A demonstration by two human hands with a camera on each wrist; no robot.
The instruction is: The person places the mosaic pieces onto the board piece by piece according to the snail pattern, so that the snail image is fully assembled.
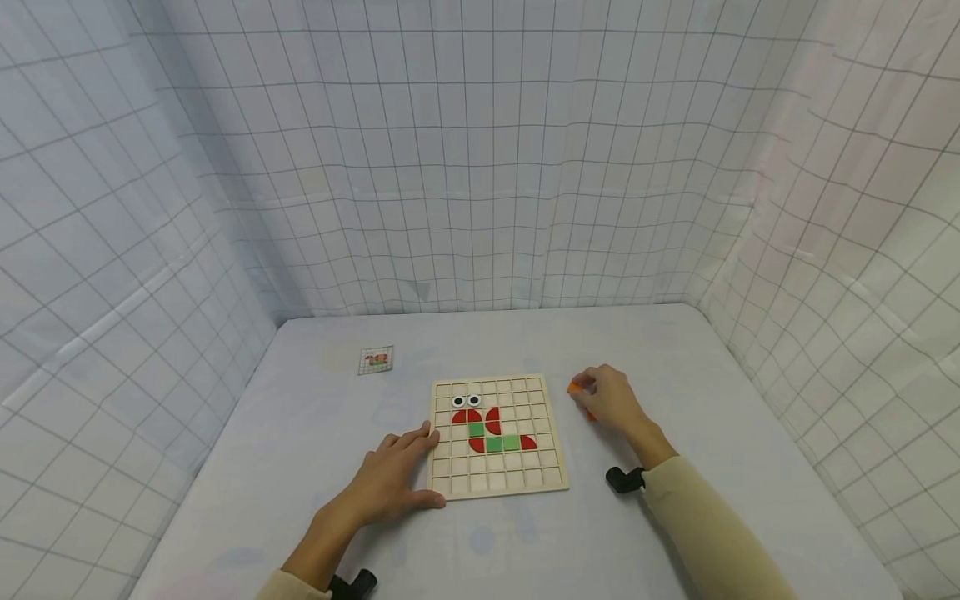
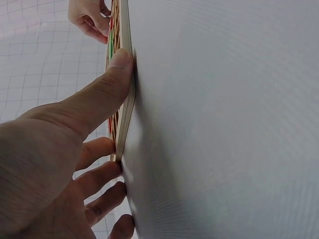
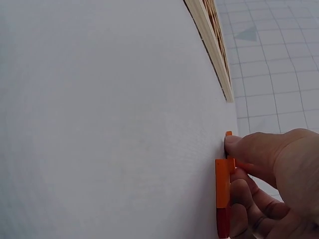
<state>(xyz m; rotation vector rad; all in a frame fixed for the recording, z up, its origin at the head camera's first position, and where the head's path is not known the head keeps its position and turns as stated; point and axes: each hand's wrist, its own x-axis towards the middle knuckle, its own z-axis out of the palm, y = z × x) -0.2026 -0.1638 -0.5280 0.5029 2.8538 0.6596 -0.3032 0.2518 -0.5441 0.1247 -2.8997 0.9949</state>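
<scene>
A square wooden grid board (image 1: 498, 480) lies on the table, bearing red quarter-round tiles (image 1: 528, 442), green square tiles (image 1: 493, 444) and two round eye pieces (image 1: 474, 400). At its near left corner, my left hand (image 1: 390, 479) rests with spread fingers along the left side and the thumb on the near edge. To the right of the board, my right hand (image 1: 611, 400) pinches a small orange tile (image 1: 574, 387) close to the tabletop. Beside those fingers, in the right wrist view, stand an orange piece (image 3: 222, 183) and a red piece (image 3: 223, 222); the fingers partly hide them.
A small picture card (image 1: 376, 360) lies on the white table (image 1: 300, 433), behind and left of the board. White grid-patterned curtains (image 1: 480, 167) enclose the table at the back and both sides.
</scene>
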